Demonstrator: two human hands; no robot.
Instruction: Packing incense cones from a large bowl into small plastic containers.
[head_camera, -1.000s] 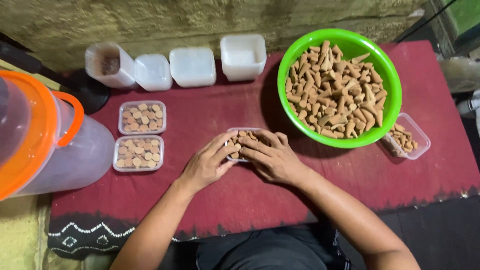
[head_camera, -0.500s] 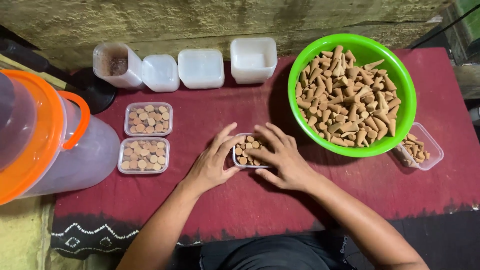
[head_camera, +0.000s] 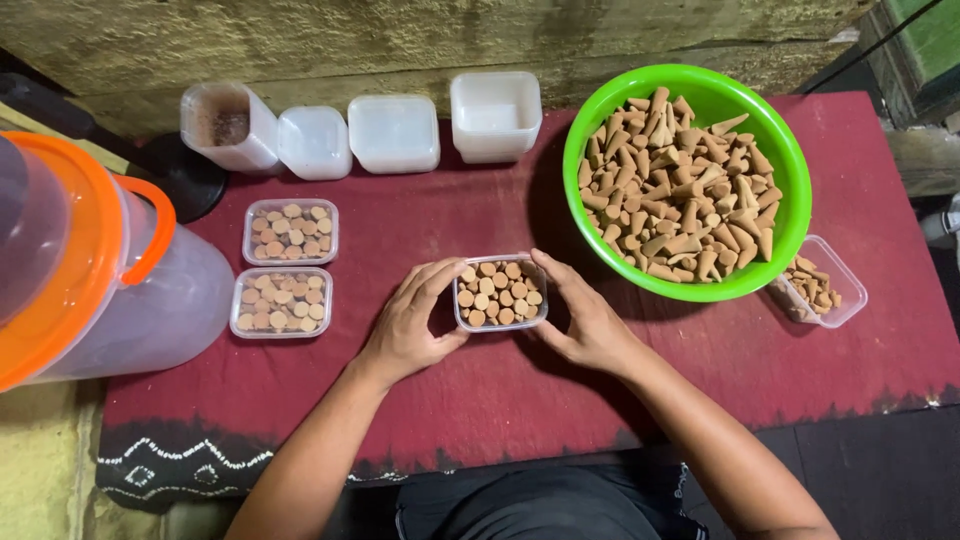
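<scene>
A small clear plastic box packed with upright tan cones sits on the dark red cloth in front of me. My left hand cups its left side and my right hand cups its right side, fingers touching the walls. The top of the box is uncovered and the cone bases show. A green bowl heaped with loose tan cones stands just right of my right hand.
Two filled clear boxes lie at the left. Empty clear containers and lids line the back by the wall. Another small box of cones sits under the bowl's right edge. A large clear bucket with an orange rim stands far left.
My hands covered the box top a second ago; they have since spread apart to its sides, and the packed cones are now in full view.
</scene>
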